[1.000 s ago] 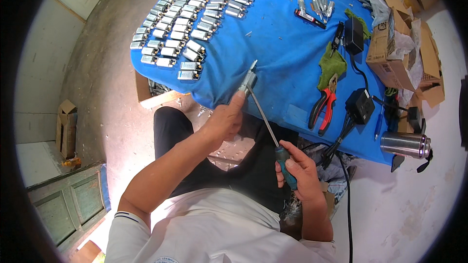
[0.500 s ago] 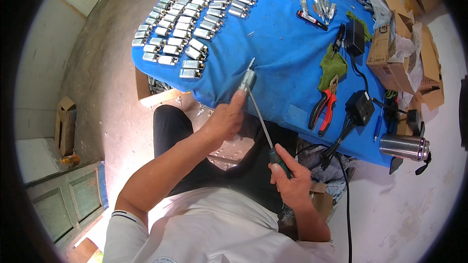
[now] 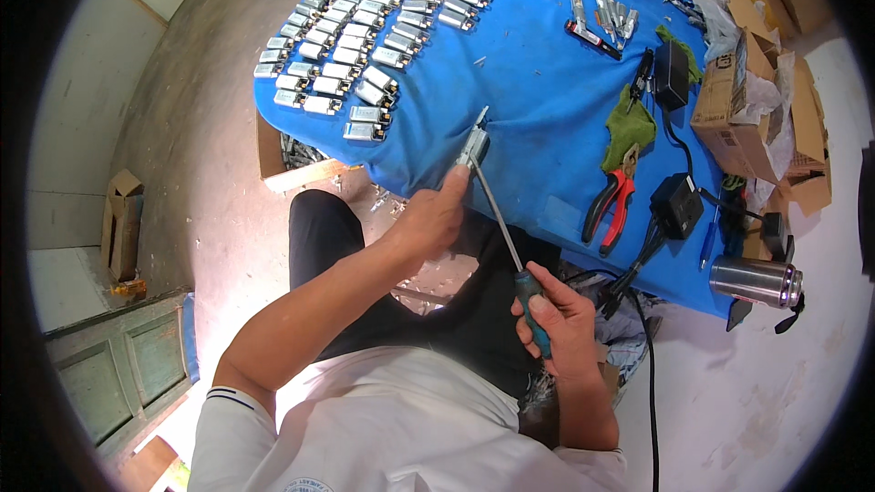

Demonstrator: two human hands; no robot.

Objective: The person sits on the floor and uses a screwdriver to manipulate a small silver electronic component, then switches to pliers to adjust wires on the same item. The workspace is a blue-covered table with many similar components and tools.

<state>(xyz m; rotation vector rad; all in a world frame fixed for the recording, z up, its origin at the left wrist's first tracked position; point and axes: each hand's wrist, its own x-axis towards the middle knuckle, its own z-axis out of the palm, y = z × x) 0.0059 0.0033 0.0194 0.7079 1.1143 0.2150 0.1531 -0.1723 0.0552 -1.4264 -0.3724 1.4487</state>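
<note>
My left hand (image 3: 433, 219) holds a small silver metal part (image 3: 473, 146) up over the near edge of the blue-covered table (image 3: 538, 100). My right hand (image 3: 558, 319) grips the teal handle of a long screwdriver (image 3: 503, 228), whose shaft runs up to the silver part and meets it. Both hands are above my lap, just in front of the table. Rows of several similar silver parts (image 3: 365, 36) lie on the cloth at the far left.
Red-handled pliers (image 3: 609, 205), a green rag (image 3: 629, 132) and black power adapters (image 3: 676, 205) with cables lie on the right of the cloth. Cardboard boxes (image 3: 747, 109) and a steel flask (image 3: 756, 281) stand at the right. A small carton (image 3: 123, 223) sits on the floor left.
My right hand has slid slightly along the screwdriver handle and regripped it; my left hand keeps the silver part in about the same place.
</note>
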